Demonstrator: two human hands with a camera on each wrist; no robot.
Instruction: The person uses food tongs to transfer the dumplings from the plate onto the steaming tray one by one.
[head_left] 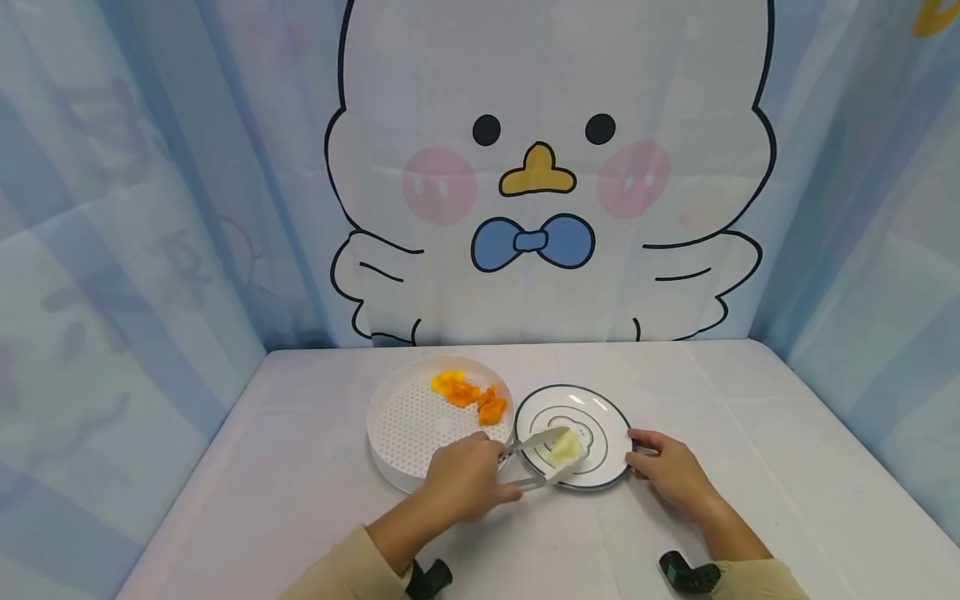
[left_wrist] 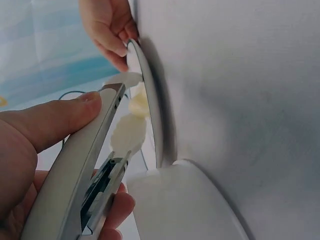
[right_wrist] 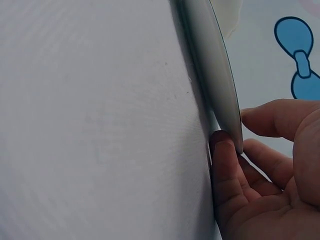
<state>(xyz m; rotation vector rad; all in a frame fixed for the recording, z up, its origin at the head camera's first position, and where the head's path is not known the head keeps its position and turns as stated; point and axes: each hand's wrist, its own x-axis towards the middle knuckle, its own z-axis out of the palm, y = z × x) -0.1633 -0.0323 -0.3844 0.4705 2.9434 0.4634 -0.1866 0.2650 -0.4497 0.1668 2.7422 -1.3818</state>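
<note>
In the head view my left hand [head_left: 468, 477] grips a pair of tongs [left_wrist: 75, 165] with white tips, thumb on one arm and fingers curled round the other. The tips stand apart, on either side of a pale yellow lump [head_left: 566, 447] over the white plate [head_left: 536, 408]. That lump shows only partly behind the tongs in the left wrist view. My right hand [head_left: 675, 475] pinches the plate's right rim, fingertips below it and thumb [right_wrist: 272, 117] at the upper side.
A round white tray [head_left: 390, 417] with a dotted floor stands left of the plate, partly under my left forearm. Several orange and yellow pieces [head_left: 461, 392] lie at its far right side. Behind the table [head_left: 300, 433] hangs a cartoon-printed curtain [head_left: 532, 308].
</note>
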